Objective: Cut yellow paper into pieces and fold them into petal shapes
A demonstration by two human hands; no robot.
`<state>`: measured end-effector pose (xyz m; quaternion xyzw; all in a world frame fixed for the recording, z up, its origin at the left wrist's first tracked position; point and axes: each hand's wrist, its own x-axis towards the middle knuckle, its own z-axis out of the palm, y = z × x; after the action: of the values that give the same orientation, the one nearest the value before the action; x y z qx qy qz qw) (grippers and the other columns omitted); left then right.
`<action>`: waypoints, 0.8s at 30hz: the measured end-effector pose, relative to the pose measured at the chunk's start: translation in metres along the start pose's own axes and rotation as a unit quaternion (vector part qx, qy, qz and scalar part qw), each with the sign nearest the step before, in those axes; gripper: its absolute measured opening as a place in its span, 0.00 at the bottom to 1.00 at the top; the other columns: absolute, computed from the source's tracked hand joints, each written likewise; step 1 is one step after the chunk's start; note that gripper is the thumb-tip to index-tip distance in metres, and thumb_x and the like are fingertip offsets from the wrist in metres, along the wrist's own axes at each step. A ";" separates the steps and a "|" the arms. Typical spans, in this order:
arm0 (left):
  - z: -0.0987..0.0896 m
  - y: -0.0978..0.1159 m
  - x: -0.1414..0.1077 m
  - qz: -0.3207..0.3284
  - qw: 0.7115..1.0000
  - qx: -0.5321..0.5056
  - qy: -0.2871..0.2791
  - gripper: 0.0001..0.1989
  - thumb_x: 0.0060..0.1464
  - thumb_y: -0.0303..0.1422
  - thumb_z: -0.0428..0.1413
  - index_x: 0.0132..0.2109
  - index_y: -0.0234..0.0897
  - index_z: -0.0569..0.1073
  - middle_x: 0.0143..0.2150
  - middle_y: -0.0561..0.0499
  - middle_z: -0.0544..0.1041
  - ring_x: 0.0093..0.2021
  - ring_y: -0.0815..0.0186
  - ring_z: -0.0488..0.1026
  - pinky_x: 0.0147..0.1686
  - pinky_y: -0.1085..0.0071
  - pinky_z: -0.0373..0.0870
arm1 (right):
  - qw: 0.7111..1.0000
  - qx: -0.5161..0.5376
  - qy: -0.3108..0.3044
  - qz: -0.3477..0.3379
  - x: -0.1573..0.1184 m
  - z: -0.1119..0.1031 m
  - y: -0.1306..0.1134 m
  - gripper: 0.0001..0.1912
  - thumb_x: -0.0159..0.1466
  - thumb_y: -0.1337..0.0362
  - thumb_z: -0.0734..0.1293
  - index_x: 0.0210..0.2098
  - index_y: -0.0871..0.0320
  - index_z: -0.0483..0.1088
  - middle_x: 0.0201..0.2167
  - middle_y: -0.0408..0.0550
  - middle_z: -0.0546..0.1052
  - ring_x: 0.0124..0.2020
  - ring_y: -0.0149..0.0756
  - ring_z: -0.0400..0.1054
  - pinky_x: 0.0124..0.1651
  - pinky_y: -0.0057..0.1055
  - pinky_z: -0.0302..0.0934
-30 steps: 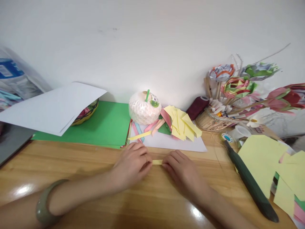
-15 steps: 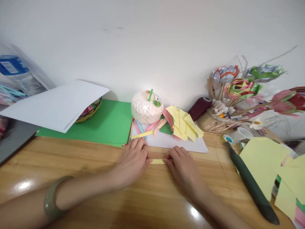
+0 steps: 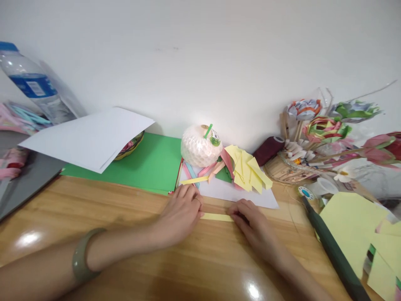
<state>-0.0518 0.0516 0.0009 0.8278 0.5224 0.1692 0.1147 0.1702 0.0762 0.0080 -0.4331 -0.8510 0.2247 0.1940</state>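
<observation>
A narrow yellow paper strip runs between my two hands, low over the wooden table. My left hand pinches its left end, fingers curled. At the other end my right hand grips it between thumb and fingers. The strip's ends are hidden under my fingertips. Just beyond my hands lies a white sheet bearing folded yellow paper pieces and several coloured strips. Another yellow strip lies just past my left knuckles.
Behind stands a foam-netted round object with a green straw. Green sheets and white paper lie left, near a bottle. To the right are a thread spool, paper flowers, a dark green long tool and yellow paper.
My right hand has moved a little away from my left, so more of the yellow strip shows between them. The whole view has shifted slightly.
</observation>
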 end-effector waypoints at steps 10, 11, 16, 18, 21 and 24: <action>-0.003 0.008 0.004 0.026 0.999 -0.015 -0.011 0.06 0.55 0.33 0.56 0.35 0.34 0.70 0.38 0.49 0.68 0.44 0.58 0.62 0.46 0.59 0.62 | 0.998 -0.031 0.000 -0.062 -0.003 0.010 -0.014 0.15 0.61 0.76 0.55 0.39 0.55 0.67 0.34 0.48 0.70 0.37 0.36 0.64 0.39 0.35 0.62; -0.003 0.008 0.004 0.031 0.999 -0.015 -0.016 0.07 0.54 0.34 0.57 0.35 0.34 0.70 0.38 0.49 0.69 0.44 0.58 0.62 0.46 0.60 0.62 | 0.997 -0.041 -0.001 -0.064 -0.003 0.012 -0.016 0.14 0.60 0.77 0.55 0.38 0.56 0.67 0.34 0.47 0.70 0.37 0.36 0.64 0.38 0.35 0.62; 0.000 0.010 0.005 0.034 0.998 -0.040 -0.020 0.06 0.51 0.29 0.60 0.34 0.33 0.69 0.36 0.50 0.70 0.42 0.61 0.64 0.43 0.65 0.64 | 0.995 -0.056 -0.001 -0.079 -0.003 0.018 -0.027 0.05 0.61 0.69 0.62 0.38 0.57 0.66 0.35 0.49 0.70 0.38 0.39 0.63 0.38 0.37 0.61; 0.002 0.010 0.005 0.039 0.997 -0.061 -0.011 0.05 0.50 0.26 0.59 0.32 0.34 0.69 0.34 0.51 0.70 0.40 0.63 0.65 0.40 0.68 0.64 | 0.994 -0.054 0.001 -0.094 -0.003 0.020 -0.029 0.07 0.63 0.67 0.62 0.41 0.56 0.67 0.36 0.49 0.71 0.39 0.38 0.63 0.39 0.36 0.61; 0.004 0.011 0.004 0.050 0.995 -0.088 0.002 0.06 0.49 0.23 0.59 0.31 0.35 0.69 0.31 0.54 0.71 0.37 0.65 0.66 0.37 0.71 0.65 | 0.993 -0.051 0.022 -0.105 -0.004 0.022 -0.028 0.08 0.65 0.68 0.58 0.35 0.56 0.69 0.32 0.47 0.72 0.34 0.36 0.64 0.36 0.33 0.61; 0.007 0.010 0.002 0.059 0.994 -0.089 0.018 0.05 0.49 0.24 0.59 0.32 0.35 0.70 0.31 0.53 0.72 0.35 0.66 0.67 0.34 0.72 0.65 | 0.993 -0.029 0.038 -0.110 -0.007 0.023 -0.027 0.10 0.65 0.69 0.58 0.36 0.56 0.70 0.32 0.47 0.72 0.33 0.33 0.64 0.34 0.30 0.60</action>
<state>-0.0401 0.0492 -0.0014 0.8406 0.4575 0.2364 0.1681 0.1443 0.0512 0.0025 -0.3506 -0.8917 0.1605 0.2369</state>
